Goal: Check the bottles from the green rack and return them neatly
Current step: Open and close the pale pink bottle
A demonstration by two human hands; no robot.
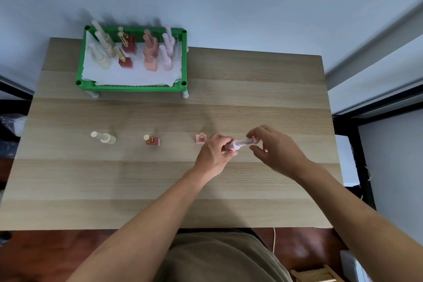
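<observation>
Out front of the green rack (132, 87), over the table (160, 178), the left hand (214, 155) has a closed grip on a pale pink bottle (238, 144) while the right hand (274, 151) pinches its cap. Looks like the checking step; next it needs to go back upright in the rack's pink row.

A pale pink bottle (238, 144) is gripped sideways by the left hand (212, 155), its cap pinched by the right hand (274, 151), above a wooden table (160, 190).

Green rack (128, 87) (bottle (238, 143) pink).
</observation>
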